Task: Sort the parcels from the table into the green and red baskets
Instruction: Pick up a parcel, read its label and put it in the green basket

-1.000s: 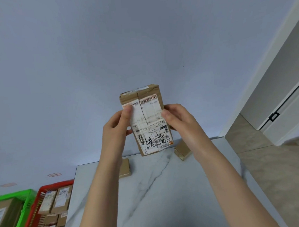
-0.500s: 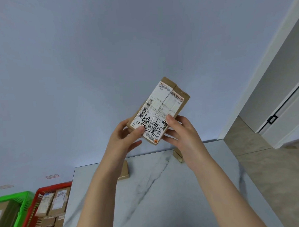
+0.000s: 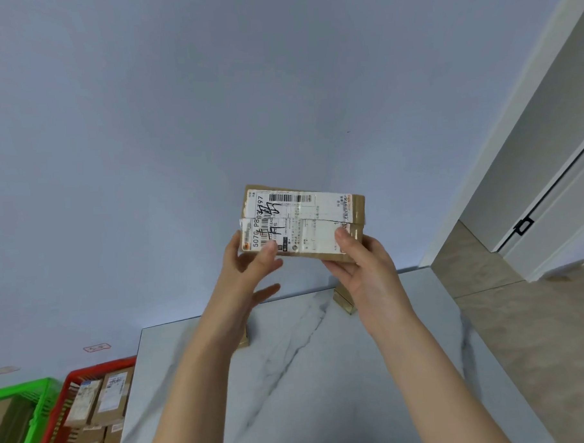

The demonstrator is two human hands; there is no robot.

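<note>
A brown cardboard parcel (image 3: pixel 304 220) with a white shipping label is held up in front of the wall, its long side level. My left hand (image 3: pixel 249 266) pinches its lower left corner, thumb on the label. My right hand (image 3: pixel 363 268) grips its lower right corner the same way. At the bottom left, the red basket (image 3: pixel 96 367) holds several labelled parcels. The green basket (image 3: pixel 27 390) to its left holds a brown box. Two small parcels lie on the table: one (image 3: pixel 342 301) behind my right wrist, another (image 3: pixel 243 339) mostly hidden behind my left forearm.
The white marble table (image 3: pixel 307 371) lies below my arms, its far edge against the blue-grey wall. A tiled floor and a white door frame (image 3: pixel 513 111) are to the right.
The parcel has been turned in my hands from upright, through a tilt, to lying level with the label facing me. Both hands have shifted to its lower corners.
</note>
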